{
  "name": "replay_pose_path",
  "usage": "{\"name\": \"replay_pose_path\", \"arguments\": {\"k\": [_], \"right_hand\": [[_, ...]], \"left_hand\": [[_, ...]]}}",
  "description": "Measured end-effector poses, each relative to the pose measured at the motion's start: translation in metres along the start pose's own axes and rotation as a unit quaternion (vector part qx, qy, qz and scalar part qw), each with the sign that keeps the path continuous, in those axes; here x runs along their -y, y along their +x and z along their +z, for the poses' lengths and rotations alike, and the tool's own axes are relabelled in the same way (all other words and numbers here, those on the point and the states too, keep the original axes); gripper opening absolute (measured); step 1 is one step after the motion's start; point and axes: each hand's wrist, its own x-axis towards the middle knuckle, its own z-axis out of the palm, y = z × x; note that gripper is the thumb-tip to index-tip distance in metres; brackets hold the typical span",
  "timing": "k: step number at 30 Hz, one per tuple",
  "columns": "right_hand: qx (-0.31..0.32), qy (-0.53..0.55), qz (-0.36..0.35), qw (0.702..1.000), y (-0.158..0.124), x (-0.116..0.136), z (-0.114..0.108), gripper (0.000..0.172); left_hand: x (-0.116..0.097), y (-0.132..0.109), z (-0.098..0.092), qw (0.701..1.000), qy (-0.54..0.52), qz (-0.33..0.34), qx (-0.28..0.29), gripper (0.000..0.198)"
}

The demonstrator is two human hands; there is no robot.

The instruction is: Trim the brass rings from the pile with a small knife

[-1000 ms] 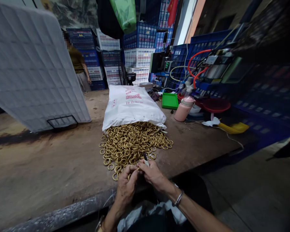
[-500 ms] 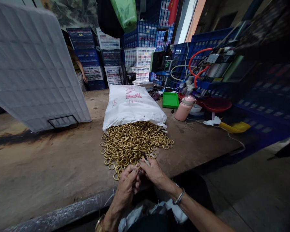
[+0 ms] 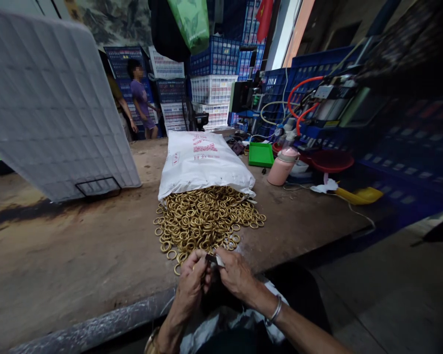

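Observation:
Brass-coloured rings (image 3: 203, 216) lie in a loose heap spilling from the mouth of a white woven sack (image 3: 206, 162) with red print. At the heap's near edge, my left hand (image 3: 193, 278) is closed, its fingers pinched round a ring that they almost wholly hide. Close beside it on the right, my right hand (image 3: 238, 278) grips what looks like a small knife (image 3: 214, 259) with a pale handle. Its dark blade points left, up against the left fingertips. Both hands are above the table's front edge, over my lap.
A large grey-white padded panel (image 3: 59, 103) stands on the table (image 3: 77, 260) at left. Right of the sack are a green tray (image 3: 261, 154), a pink bottle (image 3: 281, 167), a red dish (image 3: 332, 161) and a yellow scoop (image 3: 362, 195). Two people stand behind, near stacked crates (image 3: 214, 89).
The knife has swung from pointing up and away to pointing left at my left fingers. My right hand has turned and lowered slightly. A person in purple has come into view behind.

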Motion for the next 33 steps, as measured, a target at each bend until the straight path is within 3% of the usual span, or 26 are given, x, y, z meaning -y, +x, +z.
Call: {"name": "replay_pose_path", "arguments": {"k": [7, 17, 25, 29, 33], "right_hand": [[0.012, -0.029, 0.016, 0.999, 0.000, 0.003, -0.005, 0.029], [0.009, -0.048, 0.021, 0.999, -0.002, 0.005, -0.006, 0.031], [0.043, 0.000, -0.011, 0.999, 0.002, 0.005, -0.007, 0.020], [0.052, -0.047, 0.011, 0.998, 0.007, -0.007, -0.008, 0.020], [0.016, -0.081, 0.025, 0.996, 0.007, -0.017, -0.011, 0.021]], "left_hand": [[-0.005, -0.002, 0.004, 0.999, 0.039, -0.001, -0.018, 0.039], [0.006, -0.001, -0.001, 0.998, 0.053, 0.017, -0.009, 0.035], [0.007, 0.000, -0.005, 0.998, 0.049, 0.037, 0.009, 0.037], [0.001, -0.011, -0.004, 0.997, 0.058, 0.035, 0.025, 0.035], [-0.019, -0.023, -0.004, 0.997, -0.053, 0.025, 0.044, 0.029]]}}
